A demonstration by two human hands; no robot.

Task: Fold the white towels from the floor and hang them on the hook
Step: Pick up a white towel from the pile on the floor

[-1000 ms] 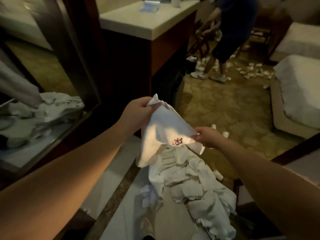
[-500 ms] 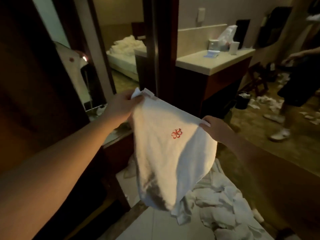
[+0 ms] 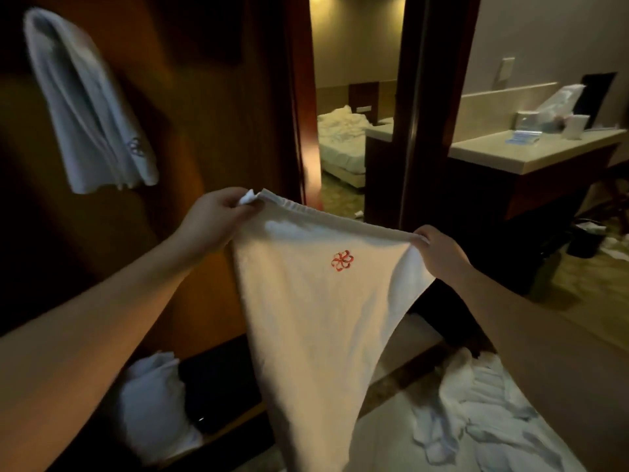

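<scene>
While the left hand pinches one top corner of the towel, the right hand grips the other top corner, fingers curled round the cloth. Both hands are closed on it, and the top edge runs stretched between them, the left end higher than the right. The towel hangs down in front of the person and narrows toward its bottom, which goes out of view at the lower edge. It is white, with a small red flower mark near the top, closer to the right hand.

A second towel, also white, hangs folded on the dark wooden wall at upper left, well apart from the held one; what it hangs from I cannot tell. On the floor at lower right lies a pile of white towels, crumpled. Another white bundle stands low at the left, against the foot of the wall.

Behind the held towel is a mirror showing a bed with rumpled sheets. To the right is a counter with a light top, and some small items stand on it. A dark bin stands on the floor below it.
</scene>
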